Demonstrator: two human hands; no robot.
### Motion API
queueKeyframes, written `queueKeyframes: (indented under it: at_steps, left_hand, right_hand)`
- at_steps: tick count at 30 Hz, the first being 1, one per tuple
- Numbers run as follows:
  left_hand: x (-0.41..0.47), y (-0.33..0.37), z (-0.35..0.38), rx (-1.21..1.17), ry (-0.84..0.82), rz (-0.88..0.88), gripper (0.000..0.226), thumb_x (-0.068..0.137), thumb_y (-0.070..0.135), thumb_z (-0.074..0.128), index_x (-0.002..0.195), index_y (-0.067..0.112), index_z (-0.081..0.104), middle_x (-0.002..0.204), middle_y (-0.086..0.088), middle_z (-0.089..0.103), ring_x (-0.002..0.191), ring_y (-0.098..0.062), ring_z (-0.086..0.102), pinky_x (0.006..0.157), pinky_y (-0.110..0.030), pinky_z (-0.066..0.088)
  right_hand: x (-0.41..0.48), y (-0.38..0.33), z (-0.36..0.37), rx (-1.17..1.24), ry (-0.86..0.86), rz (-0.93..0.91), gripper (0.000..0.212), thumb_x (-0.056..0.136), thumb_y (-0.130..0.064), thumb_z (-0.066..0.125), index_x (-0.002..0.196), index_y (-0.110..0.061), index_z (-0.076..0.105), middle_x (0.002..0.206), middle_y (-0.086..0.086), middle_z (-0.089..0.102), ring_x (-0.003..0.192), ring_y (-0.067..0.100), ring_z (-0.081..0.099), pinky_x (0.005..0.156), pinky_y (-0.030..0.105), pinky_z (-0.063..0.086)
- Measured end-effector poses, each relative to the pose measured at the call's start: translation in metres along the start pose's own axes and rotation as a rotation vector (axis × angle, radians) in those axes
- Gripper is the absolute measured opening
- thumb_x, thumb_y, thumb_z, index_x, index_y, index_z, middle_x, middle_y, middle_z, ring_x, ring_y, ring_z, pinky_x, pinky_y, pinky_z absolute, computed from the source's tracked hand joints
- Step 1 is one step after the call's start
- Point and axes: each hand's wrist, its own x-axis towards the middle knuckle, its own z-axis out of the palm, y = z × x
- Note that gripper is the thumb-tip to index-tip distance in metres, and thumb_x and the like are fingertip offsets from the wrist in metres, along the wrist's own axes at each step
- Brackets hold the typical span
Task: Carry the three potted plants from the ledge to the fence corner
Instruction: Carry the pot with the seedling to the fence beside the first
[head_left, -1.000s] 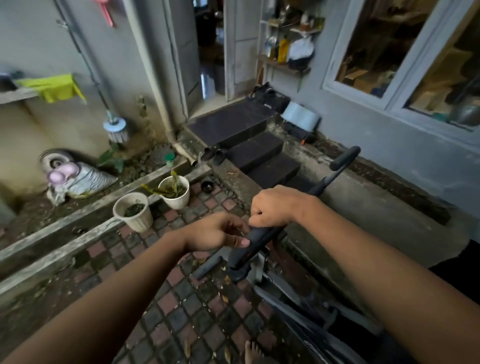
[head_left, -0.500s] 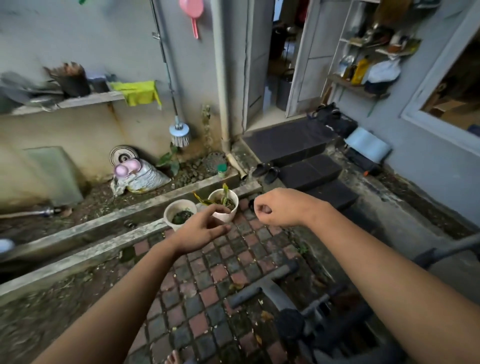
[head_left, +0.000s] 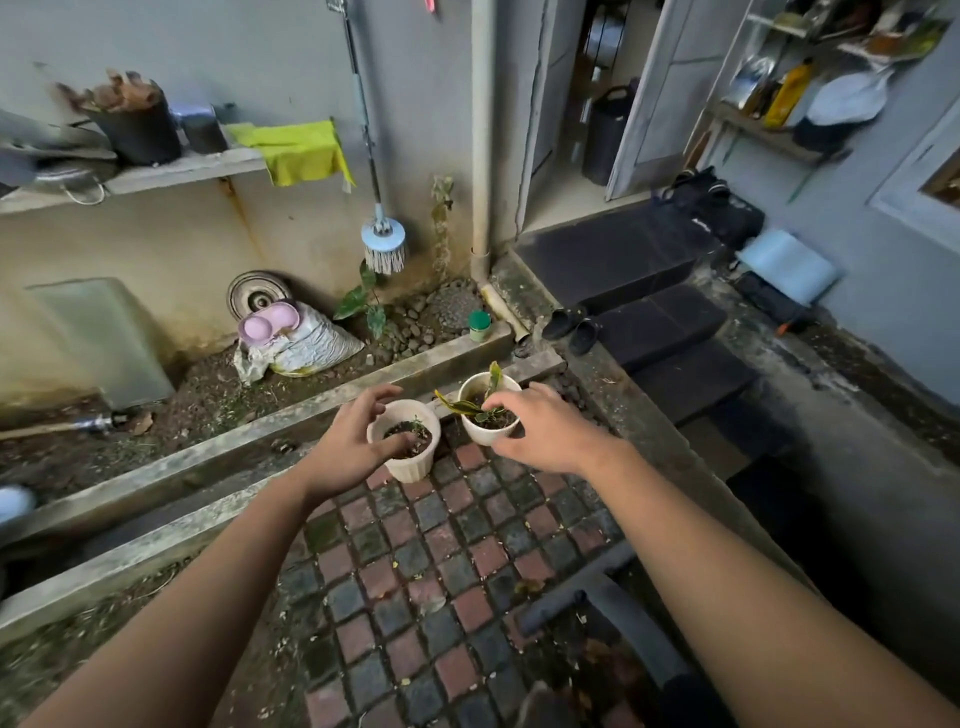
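Where the brick paving (head_left: 441, 571) meets the nearer concrete curb (head_left: 156, 551), two white pots stand side by side, close together but apart. Left pot (head_left: 410, 465): ribbed wall, dark soil, one tiny seedling (head_left: 415, 423). Right pot (head_left: 480, 435): smooth wall, a plant with yellow-green striped leaves (head_left: 457, 405), one leaf reaching toward its neighbour. Both of the person's bare arms are extended forward. Left hand (head_left: 353, 447): grip spread, fingers curved over the far rim of the left pot and thumb across its mouth. Right hand (head_left: 545, 431): grip spread likewise, fingertips over the rim of the right pot and thumb low beside its wall. Whether either grip actually touches its pot cannot be told. Behind the curbs, against the stained wall: a white sack (head_left: 306, 345), a hanging mop (head_left: 383, 244), and a yellow cloth (head_left: 296, 153) draped over a shelf.
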Motion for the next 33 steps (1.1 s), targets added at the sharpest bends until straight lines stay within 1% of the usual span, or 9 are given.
queueKeyframes:
  at_steps: [2,5,10,14,18,23,27,30,33]
  left_hand:
    - [0.023,-0.014,-0.006,0.019,0.019,-0.025,0.050,0.095,0.034,0.078,0.136,0.031,0.050,0.146,-0.006,0.056,0.143,-0.026,0.050,0.112,-0.036,0.040]
    - [0.062,-0.064,-0.003,0.053,0.054,-0.088,0.043,0.100,0.018,0.072,0.137,0.028,0.054,0.146,-0.007,0.059,0.141,-0.023,0.052,0.106,-0.031,0.037]
    - [0.131,-0.165,0.032,0.093,0.064,-0.135,0.053,0.101,0.024,0.070,0.150,0.028,0.050,0.153,-0.009,0.053,0.137,-0.019,0.050,0.107,-0.031,0.038]
    - [0.205,-0.287,0.089,0.123,0.066,-0.206,0.066,0.096,0.040,0.070,0.155,0.039,0.039,0.155,-0.014,0.052,0.145,-0.033,0.050,0.115,-0.042,0.040]
    - [0.281,-0.416,0.159,0.134,0.100,-0.233,0.085,0.098,0.043,0.071,0.163,0.044,0.017,0.167,-0.016,0.035,0.151,-0.039,0.042,0.122,-0.056,0.040]
    - [0.349,-0.548,0.222,0.231,0.131,-0.137,0.093,0.095,0.055,0.070,0.155,0.058,-0.002,0.169,-0.022,0.023,0.155,-0.043,0.032,0.122,-0.071,0.032]
    - [0.392,-0.619,0.244,0.174,0.262,0.029,0.070,0.098,0.055,0.062,0.154,0.050,0.020,0.167,-0.013,0.035,0.156,-0.035,0.034,0.122,-0.070,0.033]
    - [0.414,-0.645,0.259,0.100,0.411,0.239,0.052,0.103,0.052,0.055,0.147,0.031,0.037,0.145,-0.004,0.047,0.140,-0.034,0.047,0.115,-0.061,0.044]
    - [0.436,-0.655,0.268,0.003,0.551,0.395,0.028,0.102,0.064,0.053,0.125,0.055,0.040,0.125,-0.003,0.049,0.117,-0.044,0.055,0.097,-0.065,0.052]
  right_hand:
    - [0.035,0.009,0.016,0.044,-0.065,0.027,0.058,0.096,-0.039,0.065,0.150,-0.033,0.043,0.154,0.013,0.042,0.150,0.033,0.023,0.119,0.046,0.028]
    - [0.091,0.028,0.047,0.104,-0.091,0.072,0.063,0.096,-0.042,0.065,0.152,-0.033,0.039,0.153,0.016,0.038,0.150,0.035,0.024,0.118,0.045,0.028]
    - [0.182,0.070,0.137,0.268,0.031,0.113,0.061,0.097,-0.037,0.067,0.151,-0.021,0.044,0.151,0.014,0.046,0.145,0.033,0.034,0.116,0.039,0.028]
    - [0.264,0.124,0.264,0.378,0.157,0.131,0.078,0.081,-0.058,0.062,0.145,-0.014,0.051,0.150,0.012,0.055,0.141,0.033,0.049,0.118,0.054,0.037]
    - [0.349,0.183,0.396,0.538,0.178,0.184,0.078,0.092,-0.035,0.076,0.156,-0.012,0.037,0.161,0.015,0.038,0.149,0.029,0.037,0.115,0.030,0.030]
    - [0.435,0.232,0.546,0.740,0.236,0.249,0.082,0.096,-0.035,0.072,0.161,-0.018,0.025,0.166,0.011,0.031,0.153,0.025,0.032,0.114,0.030,0.030]
    - [0.471,0.259,0.631,0.824,0.224,0.152,0.086,0.095,-0.039,0.072,0.162,-0.024,0.021,0.169,0.008,0.026,0.155,0.019,0.027,0.122,0.037,0.030]
    - [0.492,0.275,0.664,0.878,0.259,0.095,0.089,0.093,-0.047,0.071,0.163,-0.028,0.019,0.171,0.003,0.023,0.155,0.018,0.027,0.121,0.036,0.029]
    - [0.517,0.279,0.679,0.973,0.337,0.073,0.101,0.081,-0.067,0.070,0.162,-0.031,0.022,0.170,0.001,0.025,0.151,0.015,0.029,0.124,0.043,0.032]
